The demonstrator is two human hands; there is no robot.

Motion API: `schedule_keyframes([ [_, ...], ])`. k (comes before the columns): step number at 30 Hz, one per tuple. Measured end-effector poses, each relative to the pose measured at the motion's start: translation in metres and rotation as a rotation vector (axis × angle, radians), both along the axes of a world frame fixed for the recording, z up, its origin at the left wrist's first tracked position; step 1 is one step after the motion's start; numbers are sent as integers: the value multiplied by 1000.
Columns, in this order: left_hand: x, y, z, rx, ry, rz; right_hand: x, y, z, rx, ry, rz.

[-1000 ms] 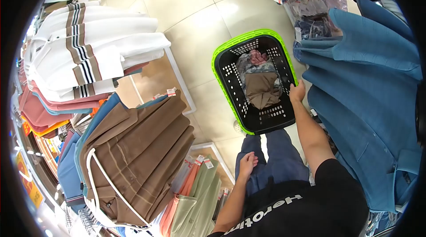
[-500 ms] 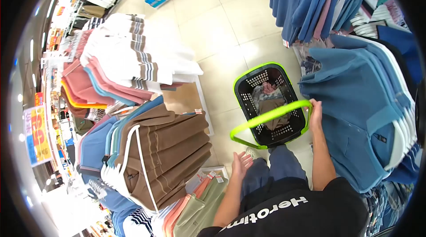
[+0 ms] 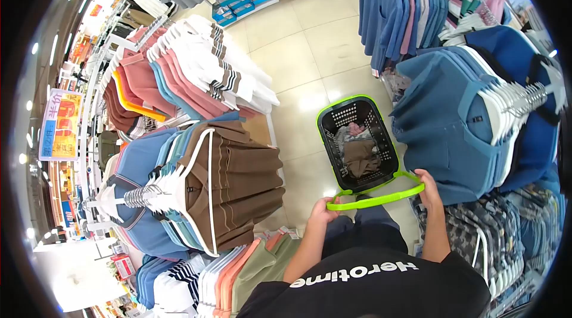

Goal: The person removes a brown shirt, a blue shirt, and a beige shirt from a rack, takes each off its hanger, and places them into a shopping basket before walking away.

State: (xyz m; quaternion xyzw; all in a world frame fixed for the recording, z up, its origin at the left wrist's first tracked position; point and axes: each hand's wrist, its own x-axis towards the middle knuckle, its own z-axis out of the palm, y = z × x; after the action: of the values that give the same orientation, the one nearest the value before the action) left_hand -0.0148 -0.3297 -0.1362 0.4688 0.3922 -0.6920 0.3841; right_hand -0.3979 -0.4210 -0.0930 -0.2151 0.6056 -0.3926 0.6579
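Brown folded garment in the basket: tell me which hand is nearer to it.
Right. The right hand grips the green handle at the basket's near right corner, just below the brown garment. The left hand holds the handle's other end, farther out and lower left.

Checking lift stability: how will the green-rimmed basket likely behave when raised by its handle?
Probably light: the basket holds only a few folded clothes. Its perforated plastic walls look stiff. Both hands, left hand and right hand, on the handle, should limit swinging.
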Motion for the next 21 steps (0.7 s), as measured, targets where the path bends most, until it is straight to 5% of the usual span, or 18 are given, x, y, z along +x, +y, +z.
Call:
schedule_keyframes([
  [2,19,24,-61,-2,170,121,9,19,31,215,-31,15],
  [6,24,24,-18,29,-115,93,6,67,40,543,13,72],
  [8,38,40,-19,17,-102,91,2,100,7,669,-186,58],
  [11,66,67,-31,12,-109,57,7,145,-52,713,-332,-14],
  [21,72,106,-20,-119,-121,-216,26,131,-36,535,-163,183],
])
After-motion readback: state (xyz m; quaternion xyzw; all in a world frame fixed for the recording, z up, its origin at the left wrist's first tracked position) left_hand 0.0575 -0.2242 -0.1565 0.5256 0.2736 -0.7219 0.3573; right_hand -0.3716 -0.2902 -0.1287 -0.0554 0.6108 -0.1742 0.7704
